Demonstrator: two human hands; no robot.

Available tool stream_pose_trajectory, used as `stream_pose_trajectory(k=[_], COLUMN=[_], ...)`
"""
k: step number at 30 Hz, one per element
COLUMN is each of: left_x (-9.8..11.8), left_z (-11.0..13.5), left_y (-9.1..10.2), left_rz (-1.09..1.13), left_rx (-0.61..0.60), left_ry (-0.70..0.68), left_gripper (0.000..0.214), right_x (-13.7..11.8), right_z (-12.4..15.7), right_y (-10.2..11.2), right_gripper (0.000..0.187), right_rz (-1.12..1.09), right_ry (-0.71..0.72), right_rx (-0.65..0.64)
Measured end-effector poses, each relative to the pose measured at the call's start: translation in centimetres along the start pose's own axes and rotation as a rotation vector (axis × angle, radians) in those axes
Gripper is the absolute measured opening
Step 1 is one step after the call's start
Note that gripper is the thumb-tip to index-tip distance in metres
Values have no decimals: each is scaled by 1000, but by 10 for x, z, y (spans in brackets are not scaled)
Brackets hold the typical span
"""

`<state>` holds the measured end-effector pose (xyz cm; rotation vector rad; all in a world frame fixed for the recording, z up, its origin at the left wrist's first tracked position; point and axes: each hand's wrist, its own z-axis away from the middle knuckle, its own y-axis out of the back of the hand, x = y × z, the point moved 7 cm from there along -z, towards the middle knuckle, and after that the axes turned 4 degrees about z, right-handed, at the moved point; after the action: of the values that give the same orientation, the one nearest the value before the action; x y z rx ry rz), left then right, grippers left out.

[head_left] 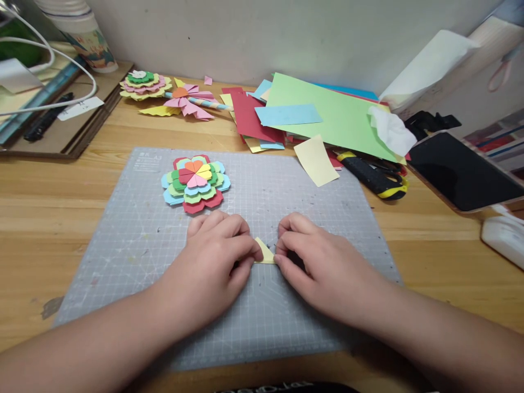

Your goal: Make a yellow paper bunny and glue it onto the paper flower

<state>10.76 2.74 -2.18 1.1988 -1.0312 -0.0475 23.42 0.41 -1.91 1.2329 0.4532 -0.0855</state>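
A small folded piece of pale yellow paper (266, 253) lies low over the grey cutting mat (135, 284), its visible part roughly triangular. My left hand (219, 254) pinches its left side between thumb and forefinger, covering part of it. At the paper's right corner, the thumb and forefinger of my right hand (317, 256) are closed together on the tip. Beyond my left hand sits a layered paper flower (196, 183) in red, green, blue, pink, yellow and orange. A flat pale yellow sheet (316, 161) rests across the mat's far edge.
Coloured paper sheets (335, 117) are piled at the back. Beside them are a black and yellow utility knife (372, 174), a crumpled tissue (392, 131) and a phone (466, 169). Other paper flowers (186, 101) lie back left, near a paper cup (88, 41) and a cardboard folder (82, 114).
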Motion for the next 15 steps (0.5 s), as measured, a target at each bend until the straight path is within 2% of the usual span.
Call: stream_pose_trajectory(k=[15], left_x=[-2], left_z=[0], left_y=[-3], left_rz=[-5], left_rx=[-21], left_ry=[25], left_gripper=[22], right_x=[-1], right_z=[-2], right_y=[-3], right_gripper=[15], right_rz=[-15], right_ry=[-20], right_rx=[21])
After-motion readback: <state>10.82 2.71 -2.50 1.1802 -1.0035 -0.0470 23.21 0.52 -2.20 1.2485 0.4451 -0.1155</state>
